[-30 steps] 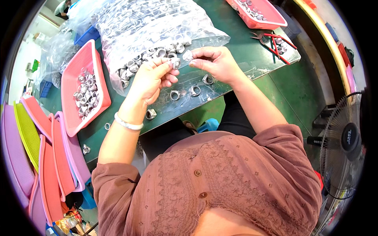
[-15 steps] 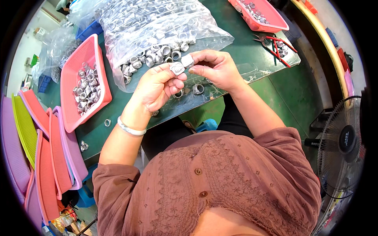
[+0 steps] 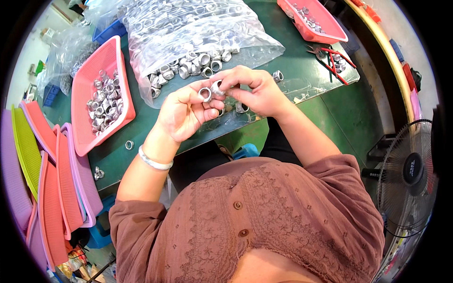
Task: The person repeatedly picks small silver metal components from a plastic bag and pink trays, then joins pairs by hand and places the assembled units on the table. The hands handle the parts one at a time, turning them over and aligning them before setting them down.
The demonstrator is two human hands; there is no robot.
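Note:
Close together over the table's near edge, my two hands each pinch a silver ring. My left hand (image 3: 181, 109) has one ring (image 3: 205, 95) between thumb and fingers, its round hole facing up at me. In my right hand (image 3: 257, 89) another ring (image 3: 217, 87) is gripped by thumb and forefinger, beside the first. A loose ring (image 3: 241, 107) lies on the green table just under my right hand, and one more ring (image 3: 278, 76) rests to the right of that hand. Beyond my fingers, many silver rings (image 3: 191, 65) spill from the mouth of a clear plastic bag (image 3: 188, 28).
Left of the bag stands a pink basket (image 3: 78, 111) holding silver rings. Another pink basket (image 3: 325, 37) is at the far right, with red-handled pliers (image 3: 332, 66) nearby. Stacked colored baskets (image 3: 52, 203) flank the table's left side. A black fan (image 3: 413, 169) stands at right.
Both rings have been turned from flat faces upward to holes showing. My right hand has come slightly lower. A ring now shows to its right on the table.

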